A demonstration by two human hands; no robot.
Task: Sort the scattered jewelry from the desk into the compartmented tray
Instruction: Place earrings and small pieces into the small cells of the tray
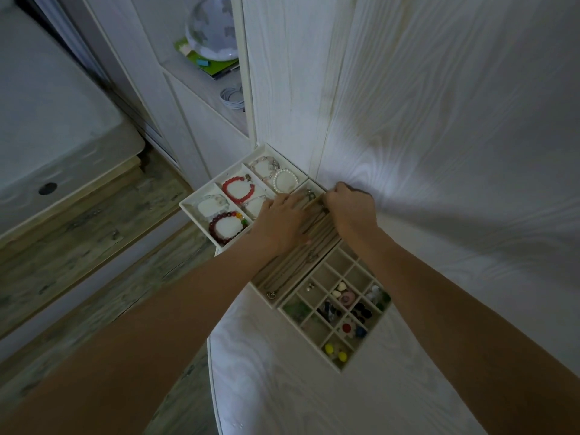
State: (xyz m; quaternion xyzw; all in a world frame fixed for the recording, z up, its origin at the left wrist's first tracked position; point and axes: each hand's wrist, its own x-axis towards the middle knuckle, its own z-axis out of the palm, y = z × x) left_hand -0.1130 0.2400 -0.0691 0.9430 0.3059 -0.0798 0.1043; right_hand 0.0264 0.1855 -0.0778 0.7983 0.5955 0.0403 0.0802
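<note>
Over the long-slotted tray [301, 262] at the table's [439, 277] back corner, a thin necklace [309, 196] risks snagging on a divider or tangling with chains already laid there. It looks fine, metallic and dim. The right hand [348, 208] seems to pinch it, fingers curled; the left hand [279, 221] lies flat, fingers together.

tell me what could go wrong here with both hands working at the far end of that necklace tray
1. The bracelet tray appears to overhang the desk's left edge; a nudge from the left hand could tip it toward the floor.
2. The right hand seems to pinch something at the long-slot tray; thin chains there may snag or tangle.
3. The forearms pass close to the small-grid tray, so a careless pullback might knock its beads out.
</note>
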